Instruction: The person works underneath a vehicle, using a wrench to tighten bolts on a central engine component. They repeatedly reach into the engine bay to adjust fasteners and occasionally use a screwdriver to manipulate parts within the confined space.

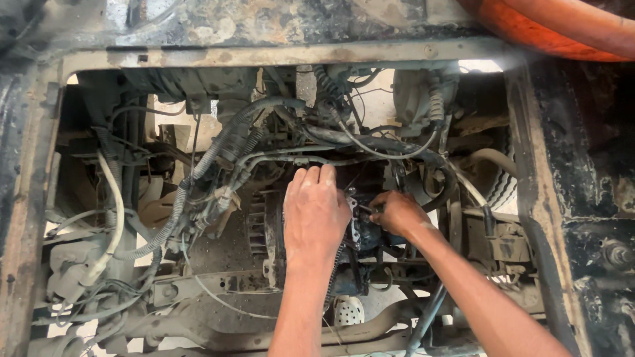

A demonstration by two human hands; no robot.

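Your left hand (316, 211) lay flat, fingers together, pressed on the greasy blue motor unit (367, 235) low in the middle of the open engine bay. Your right hand (395, 211) was closed around a small dark fitting (362, 209) at the unit's bright metal bracket. I judged the grip risky: oil-slick metal could have let your fingers slip into the ribbed finned housing (259, 225). Corrugated grey hoses (198, 178) crowded close, easy to snag, inside the rusted, flaking frame (536, 198).
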